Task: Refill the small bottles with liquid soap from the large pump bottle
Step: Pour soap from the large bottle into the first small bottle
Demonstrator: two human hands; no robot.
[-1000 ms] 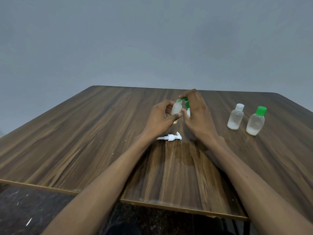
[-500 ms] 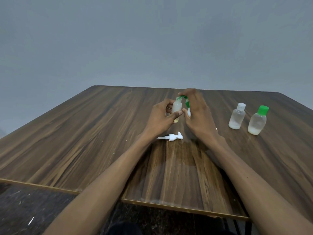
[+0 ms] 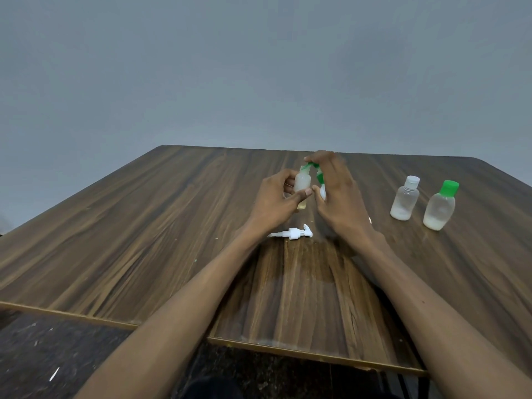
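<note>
My left hand grips a small translucent bottle upright over the middle of the wooden table; a little yellowish liquid sits in its bottom. My right hand holds a green and white bottle tilted, its green end resting at the small bottle's open mouth. That hand hides most of the green and white bottle. A white pump head lies on its side on the table just in front of my hands.
Two more small bottles stand to the right, one with a white cap and one with a green cap, each holding a little white liquid. The table's front edge runs close to me, with dark floor below.
Almost nothing. Both hands stay together on the two bottles in the same spot, and the view drifts slightly.
</note>
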